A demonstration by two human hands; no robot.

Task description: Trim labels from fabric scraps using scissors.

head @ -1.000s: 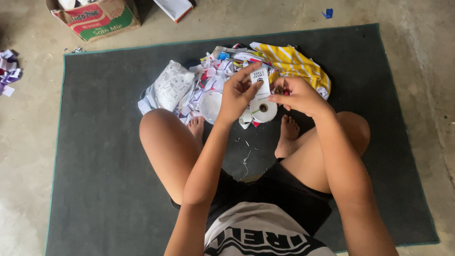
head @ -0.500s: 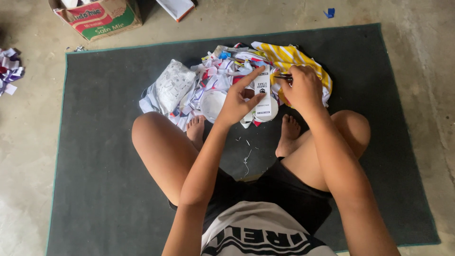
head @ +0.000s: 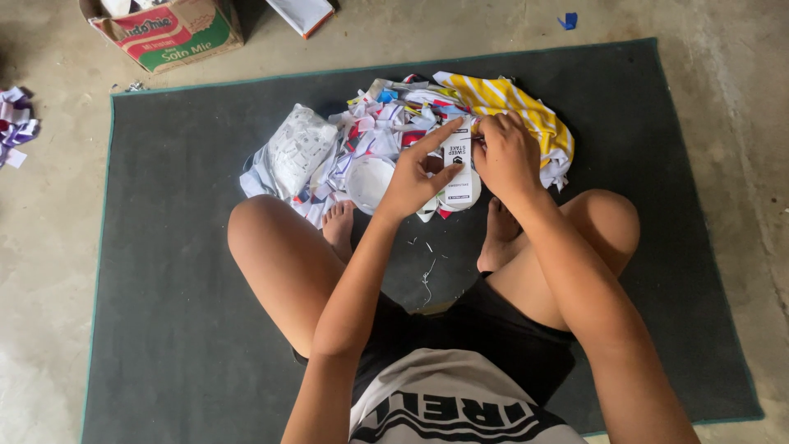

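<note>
The long white paper label with dark print [head: 457,168] stands up and down between both hands, just over the pile of cut paper scraps [head: 386,131]. The left hand [head: 415,177] pinches its left edge. The right hand [head: 508,156] is curled at its top right; its fingertips are hidden.

Counting here: one dark mat [head: 164,247], one cardboard box [head: 168,29], one scrap pile [head: 386,131], two hands.

Ahead of us the scrap pile [head: 386,136] blocks the mat [head: 164,271]; bare mat lies open beside both knees.
</note>
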